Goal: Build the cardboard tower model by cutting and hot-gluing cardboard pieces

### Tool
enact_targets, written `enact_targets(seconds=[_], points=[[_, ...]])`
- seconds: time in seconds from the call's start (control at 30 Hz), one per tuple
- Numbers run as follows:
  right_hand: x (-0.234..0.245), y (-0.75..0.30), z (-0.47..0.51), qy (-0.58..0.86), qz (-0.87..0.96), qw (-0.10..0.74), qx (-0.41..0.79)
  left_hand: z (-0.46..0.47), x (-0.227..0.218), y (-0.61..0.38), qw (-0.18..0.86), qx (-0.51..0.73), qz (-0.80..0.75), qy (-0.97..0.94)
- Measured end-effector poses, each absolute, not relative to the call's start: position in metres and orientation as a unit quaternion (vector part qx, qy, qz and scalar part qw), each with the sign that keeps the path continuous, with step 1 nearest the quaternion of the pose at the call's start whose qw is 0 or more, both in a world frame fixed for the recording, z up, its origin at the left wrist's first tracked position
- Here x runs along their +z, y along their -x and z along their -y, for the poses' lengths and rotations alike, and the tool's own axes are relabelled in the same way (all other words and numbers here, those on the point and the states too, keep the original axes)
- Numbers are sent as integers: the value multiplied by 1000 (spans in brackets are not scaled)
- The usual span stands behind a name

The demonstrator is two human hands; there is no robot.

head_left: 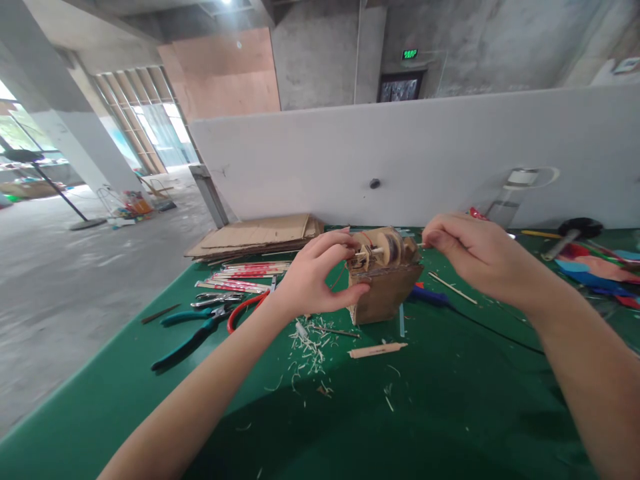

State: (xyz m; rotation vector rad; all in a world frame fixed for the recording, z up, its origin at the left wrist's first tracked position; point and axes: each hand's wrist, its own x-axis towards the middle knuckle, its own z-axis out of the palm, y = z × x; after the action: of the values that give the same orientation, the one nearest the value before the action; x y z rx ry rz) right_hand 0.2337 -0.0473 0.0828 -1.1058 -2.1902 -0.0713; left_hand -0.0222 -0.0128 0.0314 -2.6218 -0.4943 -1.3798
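Note:
A small cardboard box (387,297) stands on the green table, with a round cardboard wheel (391,248) and small cardboard brackets on top. A thin wooden stick (376,251) runs through the wheel and sticks out to the right. My left hand (325,270) grips the box's left side, thumb on the front face and fingers over the top. At the right, my right hand (463,250) pinches the stick's outer end, its fingertips partly hidden. In front of the box lie a pale marker (378,350) and wood shavings (313,347).
Teal-handled pliers (193,333), red-handled pliers (245,310) and red-wrapped chopsticks (245,275) lie to the left. Cardboard sheets (260,233) are stacked behind. A blue glue gun (430,295) with a black cord lies right of the box. A white partition (320,167) borders the table's far side.

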Motion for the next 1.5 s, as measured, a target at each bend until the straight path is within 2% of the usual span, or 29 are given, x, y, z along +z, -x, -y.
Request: enact_targets(seconds=[0.27, 0.57, 0.87, 1.13, 1.4, 1.5], points=[[81, -236, 53, 446, 814, 372, 34, 13, 32, 23, 64, -451, 173, 873], [83, -234, 52, 427, 830, 358, 1, 14, 32, 22, 60, -449, 170, 875], [85, -235, 50, 400, 856, 317, -82, 13, 31, 23, 61, -449, 177, 874], [84, -235, 56, 413, 830, 375, -15, 13, 31, 22, 60, -447, 180, 874], [74, -231, 51, 434, 790, 433, 6, 14, 33, 22, 67, -443, 172, 877], [74, -228, 52, 436, 792, 428, -3, 15, 34, 21, 68, -445, 169, 877]])
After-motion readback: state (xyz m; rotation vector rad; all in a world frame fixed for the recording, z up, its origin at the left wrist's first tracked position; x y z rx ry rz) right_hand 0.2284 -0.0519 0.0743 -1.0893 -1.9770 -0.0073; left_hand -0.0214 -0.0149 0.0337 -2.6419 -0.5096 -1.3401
